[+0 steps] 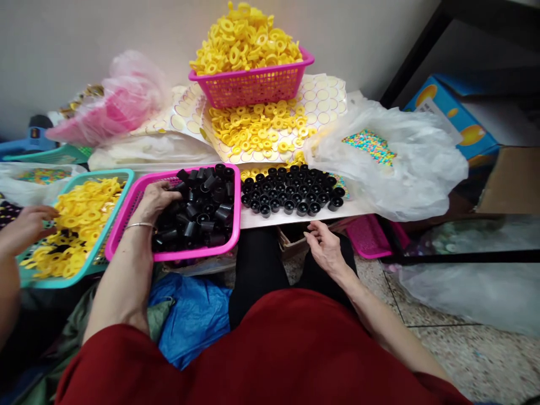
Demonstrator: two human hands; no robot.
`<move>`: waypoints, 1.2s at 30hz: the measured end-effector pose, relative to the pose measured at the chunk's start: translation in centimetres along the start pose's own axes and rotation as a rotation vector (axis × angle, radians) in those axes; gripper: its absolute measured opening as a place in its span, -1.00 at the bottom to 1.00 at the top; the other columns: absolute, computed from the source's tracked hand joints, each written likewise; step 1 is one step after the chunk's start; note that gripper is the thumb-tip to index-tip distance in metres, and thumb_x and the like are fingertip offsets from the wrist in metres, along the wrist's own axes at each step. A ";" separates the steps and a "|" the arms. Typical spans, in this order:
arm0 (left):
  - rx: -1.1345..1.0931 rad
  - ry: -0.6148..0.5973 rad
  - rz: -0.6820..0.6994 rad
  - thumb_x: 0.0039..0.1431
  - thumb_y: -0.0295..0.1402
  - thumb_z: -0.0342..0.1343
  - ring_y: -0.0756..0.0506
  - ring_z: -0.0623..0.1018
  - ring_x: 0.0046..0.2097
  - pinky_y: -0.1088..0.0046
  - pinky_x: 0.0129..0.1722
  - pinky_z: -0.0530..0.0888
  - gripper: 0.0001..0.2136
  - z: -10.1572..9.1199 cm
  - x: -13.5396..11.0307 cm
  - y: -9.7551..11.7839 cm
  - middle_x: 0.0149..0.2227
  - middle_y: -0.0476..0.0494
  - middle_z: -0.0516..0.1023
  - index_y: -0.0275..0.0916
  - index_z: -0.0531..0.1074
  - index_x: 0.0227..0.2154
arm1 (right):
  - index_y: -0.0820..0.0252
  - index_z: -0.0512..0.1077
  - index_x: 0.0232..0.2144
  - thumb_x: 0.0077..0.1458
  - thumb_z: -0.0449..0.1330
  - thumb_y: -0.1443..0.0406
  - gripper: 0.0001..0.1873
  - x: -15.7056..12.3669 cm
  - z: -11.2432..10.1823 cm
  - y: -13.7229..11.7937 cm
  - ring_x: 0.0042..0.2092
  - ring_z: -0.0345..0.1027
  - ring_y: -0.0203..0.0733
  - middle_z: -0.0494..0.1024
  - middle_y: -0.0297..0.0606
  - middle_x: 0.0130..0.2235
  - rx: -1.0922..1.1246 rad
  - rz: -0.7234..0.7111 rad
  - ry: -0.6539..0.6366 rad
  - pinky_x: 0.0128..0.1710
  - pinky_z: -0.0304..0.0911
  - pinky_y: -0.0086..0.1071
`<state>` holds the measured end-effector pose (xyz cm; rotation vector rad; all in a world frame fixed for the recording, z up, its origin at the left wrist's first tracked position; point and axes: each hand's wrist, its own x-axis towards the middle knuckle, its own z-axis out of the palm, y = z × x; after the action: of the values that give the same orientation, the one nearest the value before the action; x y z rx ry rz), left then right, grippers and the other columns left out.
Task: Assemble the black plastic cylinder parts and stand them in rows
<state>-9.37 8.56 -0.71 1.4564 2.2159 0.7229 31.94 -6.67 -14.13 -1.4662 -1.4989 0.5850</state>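
My left hand point(157, 198) reaches over the left rim of a pink plastic basket point(237, 209), its fingers stretched out against a heap of black cylindrical caps point(198, 211). The fingertips are partly hidden there. My right hand point(324, 246) hovers over my lap, just below the table's front edge. Its fingers are loosely bent and a little apart, with nothing visible in them. In front of it, more black caps point(291, 190) stand upright in close rows on a white board point(270, 218), hollow ends up. Loose yellow rings point(261, 129) lie behind them.
A heaped pink basket point(253, 87) of yellow rings stands at the back. Another person's hand point(31, 228) is at a turquoise basket point(130, 183) on the left. A clear plastic bag point(426, 163) with colourful beads point(370, 145) and a blue box point(455, 112) are at right.
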 end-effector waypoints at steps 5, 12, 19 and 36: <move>-0.227 0.096 0.031 -0.36 -0.55 0.29 0.05 0.36 -0.50 0.55 -0.47 0.29 -0.66 -1.1 -1.2 -0.4 -0.61 0.17 0.40 -0.32 0.47 -0.38 | 0.17 0.39 -0.15 0.12 0.13 0.19 -0.74 0.0 -0.4 0.2 -0.44 0.41 -0.23 0.55 -0.16 -0.28 0.029 0.018 0.008 -0.42 0.39 -0.32; -0.936 -0.092 0.199 -0.59 -0.53 0.41 -0.01 0.48 -0.33 0.53 -0.39 0.45 -0.63 -1.6 -6.6 3.7 -0.40 0.04 0.56 -0.25 0.42 -0.57 | 0.14 0.44 -0.27 0.13 0.16 0.22 -0.85 1.5 0.5 -4.3 -0.45 0.32 -0.26 0.46 -0.28 -0.41 0.194 -0.023 -0.073 -0.42 0.32 -0.36; -1.065 -0.659 0.384 -0.47 -0.33 0.49 -0.21 0.54 -0.14 0.31 -0.24 0.53 -0.64 4.4 -15.9 9.3 -0.19 -0.20 0.58 -0.19 0.50 -0.50 | 0.14 0.46 -0.13 0.04 0.31 0.15 -0.66 3.9 0.1 -13.3 -0.35 0.30 -0.35 0.42 -0.21 -0.11 0.675 -0.107 -0.225 -0.41 0.32 -0.46; -1.196 -0.963 -0.252 -0.41 -0.35 0.49 0.08 0.45 -0.43 0.61 -0.56 0.36 -0.66 18.8 -26.0 11.3 -0.12 -0.14 0.58 -0.20 0.57 -0.45 | 0.24 0.46 -0.39 -0.14 0.36 0.28 -0.78 -3.4 -4.8 -3.2 -0.58 0.35 -0.41 0.51 -0.40 -0.53 1.229 0.715 0.144 -0.64 0.28 -0.57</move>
<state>19.60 -7.92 -7.63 0.6171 0.8565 0.7791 33.91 -11.71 -10.25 -0.9205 -0.2284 1.4457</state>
